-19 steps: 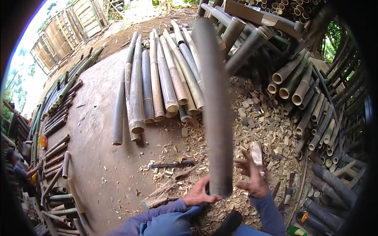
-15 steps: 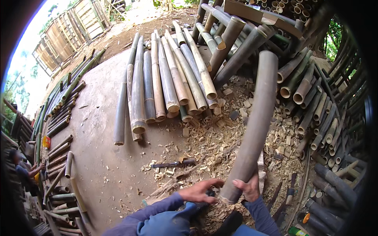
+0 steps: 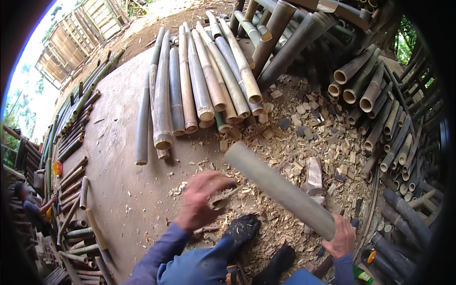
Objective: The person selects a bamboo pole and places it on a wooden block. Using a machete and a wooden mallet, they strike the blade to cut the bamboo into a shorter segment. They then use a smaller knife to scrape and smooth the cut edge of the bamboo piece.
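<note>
A thick grey-brown bamboo tube [image 3: 280,190] slants across the space in front of me, its far end up and to the left. My right hand [image 3: 341,236] is wrapped round its near end. My left hand [image 3: 202,199], slightly blurred, has thumb and fingers apart and is off the tube. It hovers over a bladed tool on the ground; only the dark handle end [image 3: 230,183] shows beside the fingertips, while the blade is hidden behind the hand.
Wood chips [image 3: 266,185] cover the ground around my dark-clad feet [image 3: 242,230]. Ahead lies a row of bamboo poles [image 3: 204,90]. A pale block [image 3: 314,176] lies beyond the tube. Stacked bamboo [image 3: 384,118] lines the right; another person [image 3: 35,206] is at far left.
The tube has swung from upright to a leftward slant as my right hand moved right. My left hand has left the tube's lower end and moved up and left over the bladed tool.
</note>
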### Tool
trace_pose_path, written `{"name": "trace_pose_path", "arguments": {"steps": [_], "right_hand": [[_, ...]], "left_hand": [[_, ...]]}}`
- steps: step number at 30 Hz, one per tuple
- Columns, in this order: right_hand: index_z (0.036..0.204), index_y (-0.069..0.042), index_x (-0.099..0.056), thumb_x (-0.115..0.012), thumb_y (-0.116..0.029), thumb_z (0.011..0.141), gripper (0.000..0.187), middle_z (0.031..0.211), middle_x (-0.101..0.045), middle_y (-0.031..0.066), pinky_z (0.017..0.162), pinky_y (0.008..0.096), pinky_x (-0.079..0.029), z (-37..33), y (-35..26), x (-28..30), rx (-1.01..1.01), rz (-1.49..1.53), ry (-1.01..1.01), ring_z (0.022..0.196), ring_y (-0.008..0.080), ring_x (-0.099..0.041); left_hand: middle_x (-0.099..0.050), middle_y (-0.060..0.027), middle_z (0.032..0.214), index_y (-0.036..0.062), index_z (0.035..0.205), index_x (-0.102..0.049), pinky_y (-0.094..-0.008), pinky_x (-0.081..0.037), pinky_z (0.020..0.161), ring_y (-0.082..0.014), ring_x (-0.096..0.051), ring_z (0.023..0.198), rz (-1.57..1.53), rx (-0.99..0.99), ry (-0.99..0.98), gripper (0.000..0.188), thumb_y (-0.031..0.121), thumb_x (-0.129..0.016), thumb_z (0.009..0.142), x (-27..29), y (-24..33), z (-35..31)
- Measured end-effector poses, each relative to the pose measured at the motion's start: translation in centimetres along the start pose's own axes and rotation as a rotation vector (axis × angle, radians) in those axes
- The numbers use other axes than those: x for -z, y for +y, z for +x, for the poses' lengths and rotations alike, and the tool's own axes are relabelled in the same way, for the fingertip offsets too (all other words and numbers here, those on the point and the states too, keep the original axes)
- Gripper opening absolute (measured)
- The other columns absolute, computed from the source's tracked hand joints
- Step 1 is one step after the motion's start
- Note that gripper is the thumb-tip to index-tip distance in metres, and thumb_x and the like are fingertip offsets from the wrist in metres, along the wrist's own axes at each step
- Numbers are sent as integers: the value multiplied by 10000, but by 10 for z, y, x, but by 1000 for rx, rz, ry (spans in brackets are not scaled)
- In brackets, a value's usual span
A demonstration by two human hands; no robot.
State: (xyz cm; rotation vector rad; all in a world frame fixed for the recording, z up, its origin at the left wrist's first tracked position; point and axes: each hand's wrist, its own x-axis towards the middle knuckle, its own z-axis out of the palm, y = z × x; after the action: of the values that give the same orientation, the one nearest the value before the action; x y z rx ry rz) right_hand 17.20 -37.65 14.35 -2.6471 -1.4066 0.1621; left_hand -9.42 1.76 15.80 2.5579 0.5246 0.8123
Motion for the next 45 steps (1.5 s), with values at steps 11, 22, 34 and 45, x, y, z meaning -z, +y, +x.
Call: {"name": "trace_pose_path", "arguments": {"steps": [11,22,34,45], "right_hand": [[1403,-158,-485,-949,-288,547,982,1252,-559,112,1045,517,-442,60,-45,-78,537,-43,-195,1125,298,-597],[1401,-115,-505,-915,-220,566,936,1329,-530,98,1146,585,-300,62,-30,-94,309,-20,-183,1276,291,-510],[1406,-115,-499,-910,-248,576,936,1313,-529,91,1125,554,-310,69,-46,-89,306,-43,-183,1257,285,-505],[1371,-108,-525,-886,-244,565,893,1297,-535,93,1127,565,-308,73,-58,-91,295,-23,-155,1239,290,-513]], "left_hand": [[-694,-161,950,-27,1146,-621,-322,-584,576,-207,-689,738,-827,1411,466,278,86,-681,898,-162,-234,6],[-641,-100,1240,119,1317,-498,-530,-596,829,-286,-667,1090,-1304,1504,836,347,286,-587,1027,-154,-355,-2],[-582,-94,1362,160,1459,-448,-559,-480,989,-302,-572,1241,-1399,1182,852,555,413,-618,995,-140,-432,-6],[-610,-87,1294,130,1373,-525,-456,-538,878,-238,-625,1121,-1105,1046,743,530,388,-708,948,-120,-421,-29]]}}
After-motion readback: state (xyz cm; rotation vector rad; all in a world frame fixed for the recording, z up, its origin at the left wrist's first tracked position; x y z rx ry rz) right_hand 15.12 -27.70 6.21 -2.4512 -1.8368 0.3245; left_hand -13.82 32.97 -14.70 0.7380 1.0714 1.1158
